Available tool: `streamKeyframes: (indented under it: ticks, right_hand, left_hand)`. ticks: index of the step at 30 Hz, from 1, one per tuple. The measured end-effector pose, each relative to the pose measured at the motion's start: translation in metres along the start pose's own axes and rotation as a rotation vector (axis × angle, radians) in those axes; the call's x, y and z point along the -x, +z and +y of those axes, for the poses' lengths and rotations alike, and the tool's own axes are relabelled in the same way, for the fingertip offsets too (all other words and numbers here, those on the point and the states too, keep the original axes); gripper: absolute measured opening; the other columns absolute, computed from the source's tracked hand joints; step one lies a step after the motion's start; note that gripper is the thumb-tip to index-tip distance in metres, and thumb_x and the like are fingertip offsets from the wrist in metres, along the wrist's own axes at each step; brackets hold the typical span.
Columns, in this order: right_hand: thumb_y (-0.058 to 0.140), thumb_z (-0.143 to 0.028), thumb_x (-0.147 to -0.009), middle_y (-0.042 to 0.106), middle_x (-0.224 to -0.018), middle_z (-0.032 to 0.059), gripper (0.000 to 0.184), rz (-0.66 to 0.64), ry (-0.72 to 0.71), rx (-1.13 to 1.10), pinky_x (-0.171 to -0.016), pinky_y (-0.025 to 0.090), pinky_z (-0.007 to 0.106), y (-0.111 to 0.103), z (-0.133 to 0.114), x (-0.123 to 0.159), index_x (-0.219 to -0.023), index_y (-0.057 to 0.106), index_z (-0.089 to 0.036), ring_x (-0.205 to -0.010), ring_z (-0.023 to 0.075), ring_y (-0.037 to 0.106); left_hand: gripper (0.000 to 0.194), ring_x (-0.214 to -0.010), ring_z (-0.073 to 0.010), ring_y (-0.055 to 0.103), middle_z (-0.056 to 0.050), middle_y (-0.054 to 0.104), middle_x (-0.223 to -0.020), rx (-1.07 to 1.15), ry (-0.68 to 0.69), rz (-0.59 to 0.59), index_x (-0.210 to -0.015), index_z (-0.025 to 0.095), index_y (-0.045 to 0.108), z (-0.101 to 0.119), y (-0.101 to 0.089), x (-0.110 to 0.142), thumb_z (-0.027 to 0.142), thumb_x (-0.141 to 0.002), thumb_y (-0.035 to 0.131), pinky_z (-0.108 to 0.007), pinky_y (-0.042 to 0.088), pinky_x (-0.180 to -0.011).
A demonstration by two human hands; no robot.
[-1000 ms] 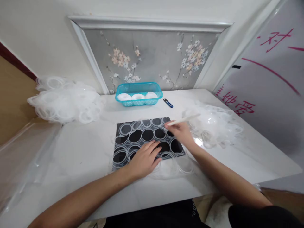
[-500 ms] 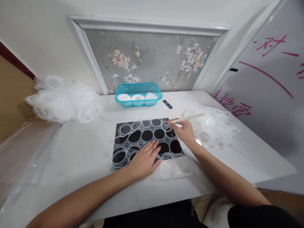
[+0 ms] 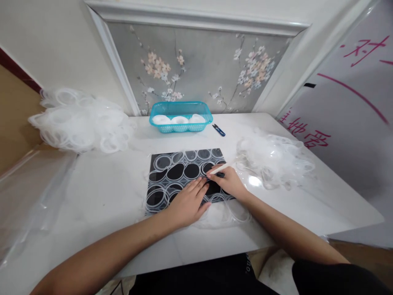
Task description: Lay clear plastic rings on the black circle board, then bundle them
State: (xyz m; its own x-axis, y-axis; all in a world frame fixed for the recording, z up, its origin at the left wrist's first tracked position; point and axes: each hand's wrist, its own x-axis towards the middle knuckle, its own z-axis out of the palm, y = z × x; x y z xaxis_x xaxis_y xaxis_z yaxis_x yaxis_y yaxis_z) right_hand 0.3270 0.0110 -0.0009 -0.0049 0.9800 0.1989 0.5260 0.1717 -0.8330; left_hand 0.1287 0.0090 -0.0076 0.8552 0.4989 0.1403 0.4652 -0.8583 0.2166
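Observation:
A translucent sheet with several white-edged rings (image 3: 155, 197) lies over a black rectangular board (image 3: 192, 171) on the table. My left hand (image 3: 190, 201) rests flat on the sheet near its lower middle, fingers stretched out. In my right hand (image 3: 227, 180) is a thin white stick (image 3: 218, 169), pinched between thumb and fingers. Its lower end is at a ring right of the board's middle; whether the tip touches the sheet is hidden by the fingers. Part of the sheet hangs over the board's near edge.
Behind the board stands a blue plastic basket (image 3: 181, 107) with white round pieces inside. Blue-handled thread snips (image 3: 219, 130) lie right of it. Piles of translucent rings sit at left (image 3: 82, 123) and right (image 3: 273, 157). Clear plastic sheets (image 3: 37, 184) lie at the left edge.
My right hand has moved from the board's far right corner toward me and leftward, bringing the stick close to my left hand. My left hand stays on the sheet.

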Motion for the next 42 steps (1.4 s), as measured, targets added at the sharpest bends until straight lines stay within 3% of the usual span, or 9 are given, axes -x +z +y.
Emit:
streamKeyframes:
  ticks: [19, 22, 27, 31, 34, 36, 39, 41, 42]
  right_hand:
    - [0.060, -0.026, -0.079, 0.073, -0.085, 0.0052, 0.012, 0.015, 0.021, 0.020, -0.081, 0.052, 0.035, 0.002, -0.003, 0.002, -0.078, 0.070, -0.019, -0.084, 0.0217, 0.067]
    - [0.058, -0.023, -0.081, 0.073, -0.084, 0.0058, 0.013, 0.030, -0.056, 0.099, -0.081, 0.053, 0.036, 0.004, -0.001, 0.003, -0.078, 0.070, -0.019, -0.086, 0.0223, 0.067]
    - [0.048, -0.017, -0.087, 0.073, -0.095, 0.0065, 0.023, 0.075, -0.281, 0.335, -0.094, 0.049, 0.044, 0.011, 0.006, 0.009, -0.086, 0.071, -0.021, -0.108, 0.0247, 0.061]
    - [0.046, -0.010, -0.084, 0.071, -0.100, 0.0101, 0.026, -0.092, -0.435, 0.546, -0.101, 0.043, 0.045, 0.016, 0.004, 0.009, -0.096, 0.068, -0.018, -0.112, 0.0256, 0.059]
    - [0.048, -0.007, -0.081, 0.070, -0.101, 0.0148, 0.024, -0.162, -0.461, 0.636, -0.098, 0.044, 0.043, 0.009, -0.003, -0.007, -0.094, 0.067, -0.013, -0.105, 0.0264, 0.062]
    - [0.047, -0.007, -0.080, 0.071, -0.096, 0.0138, 0.024, -0.058, -0.388, 0.648, -0.092, 0.047, 0.040, -0.007, -0.007, -0.026, -0.089, 0.067, -0.014, -0.097, 0.0260, 0.064]
    - [0.044, -0.015, -0.085, 0.072, -0.091, 0.0106, 0.024, 0.337, -0.207, 0.601, -0.080, 0.050, 0.037, -0.043, -0.013, -0.049, -0.088, 0.067, -0.016, -0.083, 0.0248, 0.067]
    - [0.044, -0.026, -0.089, 0.072, -0.094, 0.0094, 0.026, 0.539, -0.158, 0.530, -0.077, 0.049, 0.035, -0.061, -0.014, -0.050, -0.091, 0.068, -0.016, -0.079, 0.0235, 0.067]
    - [0.044, -0.030, -0.089, 0.072, -0.095, 0.0091, 0.027, 0.573, -0.165, 0.496, -0.078, 0.049, 0.035, -0.066, -0.013, -0.045, -0.091, 0.068, -0.016, -0.081, 0.0235, 0.067]
  left_hand:
    - [0.056, -0.138, -0.0273, 0.029, -0.017, 0.039, -0.144, 0.003, 0.000, -0.012, -0.134, 0.005, 0.043, 0.000, 0.002, 0.000, 0.045, -0.096, 0.035, -0.042, 0.025, -0.114]
    - [0.055, -0.138, -0.0276, 0.029, -0.018, 0.038, -0.144, 0.009, -0.001, -0.024, -0.135, 0.005, 0.042, 0.000, 0.000, 0.000, 0.045, -0.096, 0.036, -0.042, 0.025, -0.114]
    - [0.059, -0.139, -0.0289, 0.026, -0.020, 0.035, -0.146, 0.041, -0.064, -0.017, -0.135, 0.005, 0.040, 0.001, -0.002, 0.000, 0.048, -0.094, 0.039, -0.044, 0.026, -0.114]
    - [0.060, -0.137, -0.0281, 0.030, -0.020, 0.040, -0.143, 0.088, -0.079, 0.018, -0.134, 0.005, 0.040, 0.001, -0.001, 0.000, 0.048, -0.092, 0.043, -0.043, 0.026, -0.114]
    - [0.058, -0.136, -0.0286, 0.032, -0.020, 0.040, -0.143, 0.086, -0.083, 0.016, -0.133, 0.006, 0.041, 0.001, -0.001, 0.002, 0.047, -0.092, 0.044, -0.044, 0.028, -0.113]
    - [0.057, -0.137, -0.0285, 0.031, -0.019, 0.038, -0.144, 0.091, -0.094, 0.007, -0.133, 0.007, 0.043, 0.000, -0.001, 0.003, 0.047, -0.093, 0.042, -0.044, 0.030, -0.112]
    - [0.057, -0.138, -0.0277, 0.028, -0.017, 0.036, -0.146, 0.107, -0.101, -0.024, -0.134, 0.009, 0.043, -0.002, -0.003, 0.004, 0.048, -0.093, 0.041, -0.044, 0.030, -0.112]
    - [0.057, -0.138, -0.0270, 0.030, -0.015, 0.037, -0.146, 0.112, -0.105, -0.042, -0.134, 0.010, 0.044, -0.003, -0.007, 0.004, 0.049, -0.093, 0.042, -0.043, 0.031, -0.111]
    - [0.056, -0.137, -0.0265, 0.031, -0.014, 0.038, -0.145, 0.111, -0.107, -0.043, -0.134, 0.011, 0.045, -0.003, -0.009, 0.003, 0.049, -0.093, 0.043, -0.042, 0.032, -0.110]
